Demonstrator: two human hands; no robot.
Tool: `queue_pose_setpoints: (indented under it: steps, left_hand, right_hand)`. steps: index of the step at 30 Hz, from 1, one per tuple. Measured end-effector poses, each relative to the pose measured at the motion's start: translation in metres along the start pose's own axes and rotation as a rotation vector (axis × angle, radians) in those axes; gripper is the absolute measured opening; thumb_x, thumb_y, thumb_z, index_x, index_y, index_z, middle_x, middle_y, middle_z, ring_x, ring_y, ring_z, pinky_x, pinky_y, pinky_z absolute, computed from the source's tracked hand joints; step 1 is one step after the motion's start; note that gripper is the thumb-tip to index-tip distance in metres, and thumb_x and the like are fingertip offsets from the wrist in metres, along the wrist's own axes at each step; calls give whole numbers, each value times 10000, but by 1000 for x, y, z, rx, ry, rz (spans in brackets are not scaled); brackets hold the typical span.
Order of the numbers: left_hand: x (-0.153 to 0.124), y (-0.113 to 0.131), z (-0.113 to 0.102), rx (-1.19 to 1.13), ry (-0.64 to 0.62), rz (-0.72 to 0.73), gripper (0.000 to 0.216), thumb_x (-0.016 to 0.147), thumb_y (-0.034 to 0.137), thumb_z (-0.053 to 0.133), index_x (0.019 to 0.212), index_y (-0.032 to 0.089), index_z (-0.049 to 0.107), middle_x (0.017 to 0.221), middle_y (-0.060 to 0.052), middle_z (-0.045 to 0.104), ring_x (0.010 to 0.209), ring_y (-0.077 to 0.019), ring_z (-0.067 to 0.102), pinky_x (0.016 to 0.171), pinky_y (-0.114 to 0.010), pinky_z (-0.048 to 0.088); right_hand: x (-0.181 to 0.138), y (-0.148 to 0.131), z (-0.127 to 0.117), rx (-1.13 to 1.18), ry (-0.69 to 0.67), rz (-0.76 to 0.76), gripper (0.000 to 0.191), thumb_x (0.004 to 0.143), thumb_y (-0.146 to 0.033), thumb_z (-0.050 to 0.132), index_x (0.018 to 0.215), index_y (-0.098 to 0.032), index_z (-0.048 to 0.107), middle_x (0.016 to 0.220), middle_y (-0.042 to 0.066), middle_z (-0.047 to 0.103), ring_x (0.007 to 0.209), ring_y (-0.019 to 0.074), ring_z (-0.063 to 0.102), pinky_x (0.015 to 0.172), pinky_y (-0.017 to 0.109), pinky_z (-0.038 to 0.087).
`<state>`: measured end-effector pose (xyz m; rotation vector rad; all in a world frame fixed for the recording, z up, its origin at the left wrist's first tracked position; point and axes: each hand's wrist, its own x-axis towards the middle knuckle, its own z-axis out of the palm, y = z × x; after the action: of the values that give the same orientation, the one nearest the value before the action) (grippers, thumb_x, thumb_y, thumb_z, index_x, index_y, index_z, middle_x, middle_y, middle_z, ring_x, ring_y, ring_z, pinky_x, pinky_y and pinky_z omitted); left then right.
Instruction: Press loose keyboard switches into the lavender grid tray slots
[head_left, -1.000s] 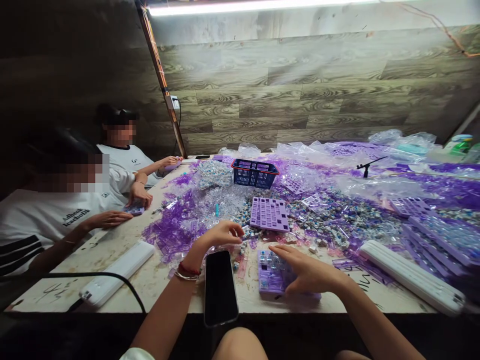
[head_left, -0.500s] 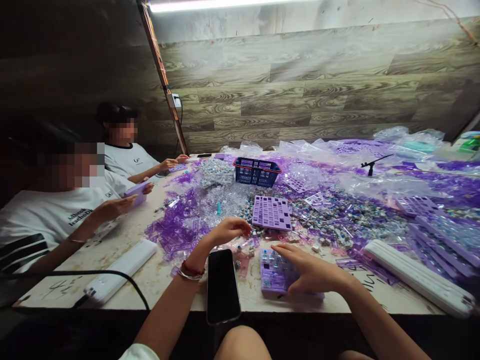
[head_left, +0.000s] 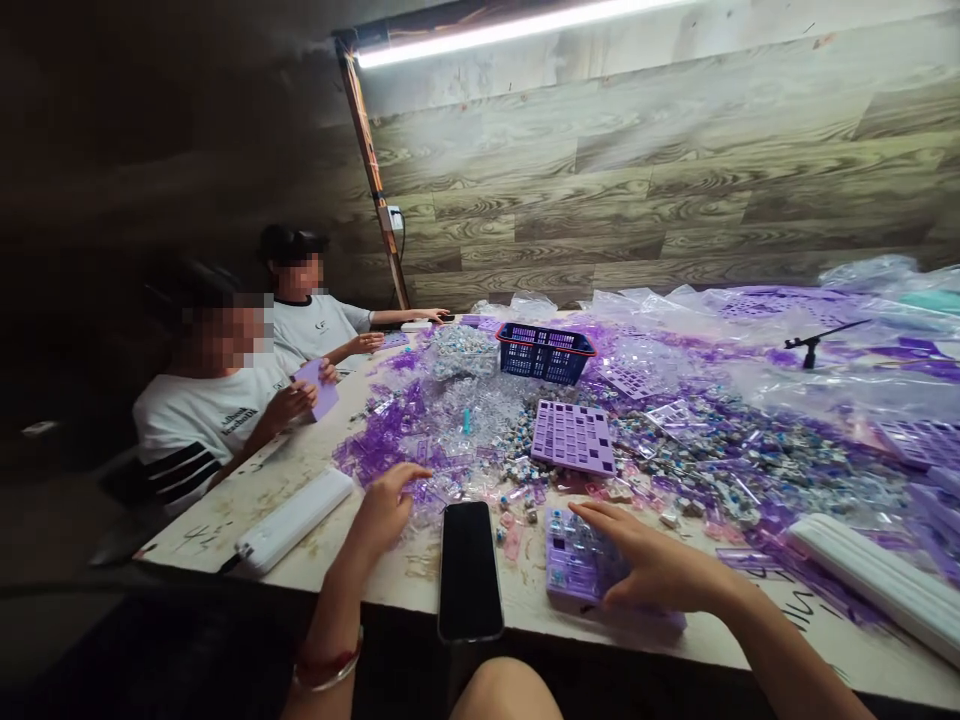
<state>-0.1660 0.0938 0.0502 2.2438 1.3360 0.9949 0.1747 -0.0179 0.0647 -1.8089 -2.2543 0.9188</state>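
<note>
My right hand (head_left: 645,560) lies over a purple keyboard plate (head_left: 566,575) near the table's front edge, fingers and thumb spread. Clear pieces and small switch-like parts show on the plate's uncovered left side; the hand hides much of the rest. At the near edge of a heap of clear purple plastic pieces (head_left: 390,430), my left hand (head_left: 386,510) reaches with its fingers stretched out, and nothing shows in it. A black phone (head_left: 470,570) lies between my hands. Beyond it a second purple plate (head_left: 574,437) with square holes rests against the pile of small switches (head_left: 697,440).
A dark blue basket (head_left: 546,355) stands behind the heaps. White power strips lie at left (head_left: 296,520) and right (head_left: 862,570). Plastic bags (head_left: 675,310) cover the back right, near a small black stand (head_left: 810,350). Two people sit at left, one holding a purple panel (head_left: 324,388).
My left hand has drawn back left and nearer, from beside the holed plate to the purple pieces. My right hand stays on its plate. The view has turned left; the farther person's arm now reaches out.
</note>
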Motion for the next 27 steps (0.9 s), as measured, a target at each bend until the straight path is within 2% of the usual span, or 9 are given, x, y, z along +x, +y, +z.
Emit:
queue_pose_setpoints:
  steps: [3, 6, 9, 11, 13, 15, 20, 25, 27]
  left_hand:
    - [-21, -12, 7, 9, -63, -34, 407, 685, 8, 454, 974, 197, 670, 1086, -49, 666, 1077, -197, 589, 1005, -363, 420]
    - [-26, -15, 15, -5, -25, -33, 321, 748, 97, 496, 1000, 196, 669, 1106, -64, 661, 1090, -214, 586, 1006, -387, 424]
    - [-26, -16, 17, -54, 84, 21, 302, 779, 156, 468, 1005, 191, 665, 1108, -69, 659, 1081, -215, 591, 993, -393, 437]
    - [-28, -21, 13, -92, 208, 20, 334, 781, 155, 412, 1008, 180, 655, 1105, -71, 655, 1085, -209, 584, 989, -390, 437]
    - [-33, -29, 4, -106, 323, -44, 350, 756, 153, 388, 987, 169, 650, 1072, -71, 660, 1069, -212, 584, 964, -384, 451]
    - [-40, -38, -7, -89, 351, -131, 344, 714, 160, 392, 937, 166, 655, 1016, -66, 669, 1033, -219, 592, 912, -371, 476]
    - [-59, -44, -27, 4, 138, -233, 360, 646, 149, 395, 875, 176, 672, 991, -59, 671, 993, -229, 599, 841, -353, 491]
    - [-71, -26, -26, -10, -99, -147, 328, 696, 148, 458, 923, 193, 690, 1045, -70, 641, 1025, -219, 577, 972, -371, 428]
    - [-74, -24, -25, -5, -126, -140, 334, 713, 162, 477, 976, 196, 680, 1062, -76, 619, 1052, -220, 561, 982, -369, 422]
  right_hand:
    - [1, 3, 2, 26, 10, -12, 989, 584, -256, 699, 1469, -139, 272, 1529, 119, 208, 1402, 306, 169, 1155, 391, 156]
    - [2, 5, 3, 38, 21, -36, 990, 581, -286, 707, 1467, -161, 282, 1526, 111, 220, 1399, 323, 170, 1153, 414, 158]
    - [1, 4, 2, 21, -1, -10, 997, 589, -288, 694, 1472, -136, 257, 1530, 120, 202, 1406, 308, 152, 1157, 405, 145]
    - [0, 2, 1, 8, -12, 8, 993, 595, -280, 677, 1475, -124, 244, 1536, 121, 181, 1412, 296, 136, 1160, 395, 137]
    - [-1, 2, 1, -4, -15, 15, 985, 597, -271, 664, 1475, -117, 243, 1538, 119, 172, 1415, 289, 126, 1161, 389, 133]
    - [-1, 3, 1, -12, -15, 13, 979, 599, -270, 658, 1474, -116, 247, 1538, 118, 172, 1416, 288, 121, 1161, 389, 133]
    - [0, 7, 4, -13, -10, 2, 978, 597, -286, 657, 1469, -91, 259, 1532, 135, 188, 1411, 312, 133, 1160, 389, 141]
    - [1, 8, 5, -12, -1, 1, 1003, 594, -288, 652, 1477, -79, 224, 1537, 131, 171, 1413, 314, 112, 1163, 388, 130]
    - [0, 8, 5, -22, -11, 8, 997, 600, -289, 642, 1476, -72, 219, 1537, 134, 170, 1415, 305, 112, 1163, 386, 126]
